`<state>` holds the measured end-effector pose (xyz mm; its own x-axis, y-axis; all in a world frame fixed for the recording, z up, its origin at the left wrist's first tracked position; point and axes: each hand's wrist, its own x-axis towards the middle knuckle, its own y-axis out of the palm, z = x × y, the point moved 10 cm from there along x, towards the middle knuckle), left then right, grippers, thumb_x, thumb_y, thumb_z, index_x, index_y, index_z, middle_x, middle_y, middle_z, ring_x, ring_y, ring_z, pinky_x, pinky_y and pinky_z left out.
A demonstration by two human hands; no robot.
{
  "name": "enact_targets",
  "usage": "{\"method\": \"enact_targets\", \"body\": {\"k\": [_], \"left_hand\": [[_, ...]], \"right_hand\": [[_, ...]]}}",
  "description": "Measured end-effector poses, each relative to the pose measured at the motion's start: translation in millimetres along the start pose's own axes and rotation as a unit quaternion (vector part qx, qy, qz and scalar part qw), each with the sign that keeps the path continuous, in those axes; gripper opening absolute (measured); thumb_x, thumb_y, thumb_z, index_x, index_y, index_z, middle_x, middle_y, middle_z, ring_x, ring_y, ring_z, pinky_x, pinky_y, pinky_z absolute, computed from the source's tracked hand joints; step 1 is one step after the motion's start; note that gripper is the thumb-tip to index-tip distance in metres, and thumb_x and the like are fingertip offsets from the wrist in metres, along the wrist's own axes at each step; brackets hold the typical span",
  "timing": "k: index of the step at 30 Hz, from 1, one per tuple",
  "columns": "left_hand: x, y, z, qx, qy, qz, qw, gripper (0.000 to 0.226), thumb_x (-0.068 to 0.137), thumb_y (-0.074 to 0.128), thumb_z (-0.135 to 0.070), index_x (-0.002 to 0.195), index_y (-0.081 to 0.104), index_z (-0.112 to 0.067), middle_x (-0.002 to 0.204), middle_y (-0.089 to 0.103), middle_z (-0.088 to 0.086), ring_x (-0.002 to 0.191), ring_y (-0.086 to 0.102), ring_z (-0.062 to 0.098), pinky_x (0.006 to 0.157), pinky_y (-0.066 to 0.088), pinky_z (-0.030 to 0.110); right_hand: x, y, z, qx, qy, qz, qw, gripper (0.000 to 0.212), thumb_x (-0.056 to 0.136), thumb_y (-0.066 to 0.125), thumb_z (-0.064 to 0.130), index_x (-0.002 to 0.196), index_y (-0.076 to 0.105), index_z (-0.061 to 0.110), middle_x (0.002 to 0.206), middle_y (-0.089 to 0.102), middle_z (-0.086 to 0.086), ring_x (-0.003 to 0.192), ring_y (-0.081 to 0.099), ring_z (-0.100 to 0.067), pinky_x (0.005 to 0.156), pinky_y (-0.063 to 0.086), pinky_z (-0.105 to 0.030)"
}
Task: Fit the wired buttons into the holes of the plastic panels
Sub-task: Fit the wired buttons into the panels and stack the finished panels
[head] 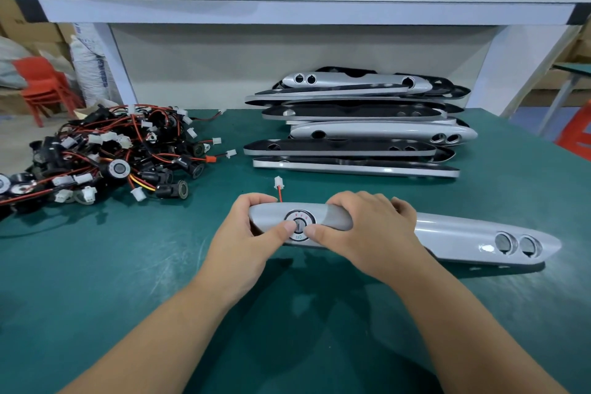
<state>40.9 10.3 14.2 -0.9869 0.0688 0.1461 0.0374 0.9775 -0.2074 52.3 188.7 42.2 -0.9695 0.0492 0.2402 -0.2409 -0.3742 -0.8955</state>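
A long silver plastic panel [454, 235] lies across the green table in front of me. A round wired button [299, 220] marked OFF sits in the hole near its left end. Both thumbs press on the button's face. My left hand [246, 240] grips the panel's left end, fingers curled over its far edge. My right hand [367, 230] grips the panel just right of the button. A red wire with a white connector [278, 184] sticks up behind the panel. Two round holes [516, 244] at the panel's right end stand open.
A tangled heap of wired buttons [105, 153] with red and black leads lies at the left. Several stacked silver and black panels [361, 128] sit at the back centre, under a white shelf frame [287, 9]. Red stools stand beyond the table's left side.
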Motion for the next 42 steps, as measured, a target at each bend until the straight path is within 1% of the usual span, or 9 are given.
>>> {"method": "enact_targets", "body": {"k": [3, 6, 14, 18, 21, 26, 36, 39, 42], "left_hand": [[-0.8, -0.9, -0.2, 0.031, 0.004, -0.006, 0.999, 0.029, 0.080, 0.074, -0.028, 0.099, 0.053, -0.034, 0.091, 0.067, -0.003, 0.083, 0.060, 0.016, 0.072, 0.046, 0.023], [-1.3, -2.2, -0.2, 0.050, 0.005, -0.020, 0.999, 0.028, 0.081, 0.073, -0.029, 0.097, 0.052, -0.035, 0.085, 0.063, -0.006, 0.068, 0.054, 0.001, 0.059, 0.040, 0.009], [-2.2, -1.3, 0.6, 0.063, 0.005, -0.028, 0.998, 0.027, 0.082, 0.073, -0.028, 0.095, 0.050, -0.034, 0.080, 0.061, -0.009, 0.060, 0.051, -0.007, 0.055, 0.038, 0.004], [-0.6, -0.9, -0.8, 0.071, 0.014, -0.024, 0.997, 0.027, 0.082, 0.073, -0.029, 0.094, 0.049, -0.037, 0.081, 0.061, -0.009, 0.063, 0.051, -0.008, 0.057, 0.039, 0.005], [1.7, -1.7, 1.5, 0.076, 0.016, -0.018, 0.997, 0.029, 0.082, 0.072, -0.030, 0.096, 0.049, -0.040, 0.085, 0.062, -0.010, 0.068, 0.053, -0.008, 0.059, 0.039, 0.005], [1.7, 9.1, 13.7, 0.096, -0.012, 0.042, 0.994, 0.048, 0.077, 0.078, -0.026, 0.101, 0.041, -0.048, 0.091, 0.064, -0.008, 0.077, 0.059, 0.004, 0.060, 0.040, 0.008], [4.4, 3.1, 17.5, 0.079, -0.009, 0.002, 0.997, 0.043, 0.073, 0.079, -0.009, 0.092, 0.049, -0.033, 0.084, 0.062, -0.010, 0.059, 0.053, -0.011, 0.053, 0.039, 0.005], [6.1, 3.7, 18.2, 0.077, -0.012, 0.015, 0.997, 0.043, 0.074, 0.078, -0.012, 0.095, 0.049, -0.035, 0.086, 0.062, -0.009, 0.067, 0.056, -0.001, 0.058, 0.041, 0.010], [7.2, -2.6, 24.4, 0.058, -0.033, 0.020, 0.998, 0.043, 0.073, 0.080, -0.022, 0.097, 0.048, -0.040, 0.091, 0.063, 0.001, 0.081, 0.058, 0.017, 0.074, 0.046, 0.026]], "right_hand": [[-1.0, 3.1, 0.5, -0.003, 0.005, 0.003, 1.000, 0.055, 0.065, 0.038, 0.080, 0.104, 0.048, 0.042, 0.094, 0.044, 0.020, 0.096, 0.032, -0.007, 0.108, 0.009, -0.041], [-1.2, 5.0, 0.5, -0.005, 0.008, 0.011, 1.000, 0.054, 0.068, 0.039, 0.078, 0.106, 0.048, 0.041, 0.095, 0.044, 0.019, 0.100, 0.034, -0.008, 0.108, 0.009, -0.041], [-4.4, 6.6, 4.7, -0.026, 0.004, -0.005, 1.000, 0.049, 0.074, 0.042, 0.075, 0.106, 0.049, 0.038, 0.097, 0.046, 0.017, 0.106, 0.039, -0.011, 0.107, 0.010, -0.041], [-5.3, 3.9, 5.7, -0.018, -0.004, -0.027, 0.999, 0.050, 0.074, 0.042, 0.075, 0.109, 0.049, 0.039, 0.095, 0.041, 0.018, 0.107, 0.038, -0.010, 0.107, 0.007, -0.038], [-9.0, 3.5, 5.0, -0.019, -0.030, -0.028, 0.999, 0.059, 0.071, 0.040, 0.078, 0.116, 0.047, 0.041, 0.104, 0.045, 0.020, 0.112, 0.038, -0.009, 0.106, 0.009, -0.035], [-12.0, 1.8, 1.1, -0.051, -0.045, -0.038, 0.997, 0.071, 0.065, 0.040, 0.085, 0.121, 0.047, 0.041, 0.114, 0.050, 0.019, 0.114, 0.041, -0.008, 0.101, 0.013, -0.032], [-16.7, 9.6, 8.1, -0.083, -0.080, -0.050, 0.992, 0.079, 0.065, 0.049, 0.081, 0.131, 0.040, 0.037, 0.123, 0.046, 0.015, 0.119, 0.036, -0.012, 0.101, 0.010, -0.032], [-17.4, 10.2, -2.1, -0.091, -0.088, -0.030, 0.991, 0.085, 0.064, 0.049, 0.082, 0.137, 0.033, 0.042, 0.131, 0.043, 0.017, 0.125, 0.033, -0.010, 0.107, 0.007, -0.038], [-16.6, 1.6, -49.8, -0.107, -0.022, 0.010, 0.994, 0.095, 0.057, 0.046, 0.088, 0.139, 0.025, 0.047, 0.137, 0.040, 0.015, 0.131, 0.029, -0.014, 0.110, 0.003, -0.050]]}}
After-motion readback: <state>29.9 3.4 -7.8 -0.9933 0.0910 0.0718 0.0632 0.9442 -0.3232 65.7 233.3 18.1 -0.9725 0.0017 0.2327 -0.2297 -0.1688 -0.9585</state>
